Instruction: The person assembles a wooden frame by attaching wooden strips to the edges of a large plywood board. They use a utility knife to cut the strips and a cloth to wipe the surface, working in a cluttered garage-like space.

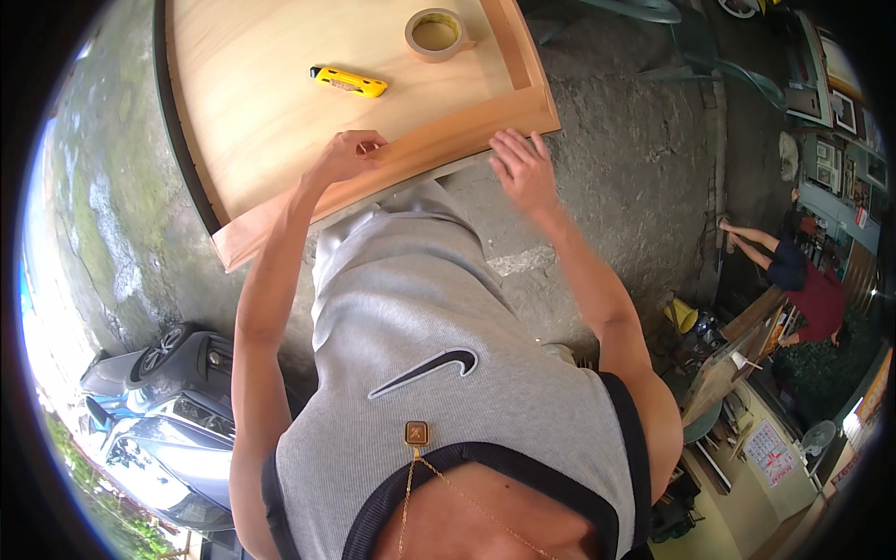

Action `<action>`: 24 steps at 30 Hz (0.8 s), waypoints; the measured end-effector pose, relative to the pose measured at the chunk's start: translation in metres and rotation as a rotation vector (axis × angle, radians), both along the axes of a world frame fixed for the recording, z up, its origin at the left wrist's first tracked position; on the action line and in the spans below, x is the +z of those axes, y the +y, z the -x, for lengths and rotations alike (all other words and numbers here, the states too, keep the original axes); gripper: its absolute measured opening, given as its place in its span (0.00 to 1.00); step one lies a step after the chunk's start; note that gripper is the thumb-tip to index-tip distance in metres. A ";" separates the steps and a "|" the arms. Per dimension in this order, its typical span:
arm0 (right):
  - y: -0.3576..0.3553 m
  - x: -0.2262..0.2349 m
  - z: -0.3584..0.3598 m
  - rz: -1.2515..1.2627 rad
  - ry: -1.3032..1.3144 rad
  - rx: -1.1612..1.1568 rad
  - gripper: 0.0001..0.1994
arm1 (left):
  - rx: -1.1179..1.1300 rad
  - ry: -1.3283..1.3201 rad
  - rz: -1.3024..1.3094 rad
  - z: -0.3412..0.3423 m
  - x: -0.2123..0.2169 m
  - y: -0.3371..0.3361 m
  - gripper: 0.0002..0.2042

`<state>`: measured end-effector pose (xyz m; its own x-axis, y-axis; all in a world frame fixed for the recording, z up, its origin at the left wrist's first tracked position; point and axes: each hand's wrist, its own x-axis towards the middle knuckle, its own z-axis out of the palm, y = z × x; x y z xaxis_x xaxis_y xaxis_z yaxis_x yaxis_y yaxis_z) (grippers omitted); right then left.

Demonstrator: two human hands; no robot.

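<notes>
I am looking down over a grey sleeveless shirt [439, 327] at a shallow wooden tray-like panel [280, 103] with a raised light-wood frame, lying over a rough concrete floor [635, 149]. My left hand [347, 156] is resting on the near frame rail, fingers curled down over its edge, seemingly gripping the rail, though the fingertips are hiding behind the wood so I cannot say how firmly. My right hand [521, 168] is hovering just beside the near right corner of the frame, fingers spread and loosely open, holding nothing; whether the fingertips are touching the rail is hard to judge from here. A yellow utility knife [348, 82] is lying flat on the panel's surface, well apart from both hands. A roll of tan tape [435, 34] is sitting farther back on the panel, near the right rail. Another person [803, 280] is working off to the right.
</notes>
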<state>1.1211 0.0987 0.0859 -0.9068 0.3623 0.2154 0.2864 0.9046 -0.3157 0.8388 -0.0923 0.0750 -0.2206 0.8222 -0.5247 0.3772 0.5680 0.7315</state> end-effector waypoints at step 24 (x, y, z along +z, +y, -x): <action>-0.099 -0.003 0.091 0.055 -0.313 0.168 0.11 | -0.200 0.011 0.120 0.066 -0.012 -0.086 0.12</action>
<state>1.0303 -0.0002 0.0829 -0.9737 0.2060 -0.0979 0.2257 0.9314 -0.2857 0.7725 -0.1779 0.0628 -0.0656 0.7821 -0.6197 0.4990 0.5635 0.6584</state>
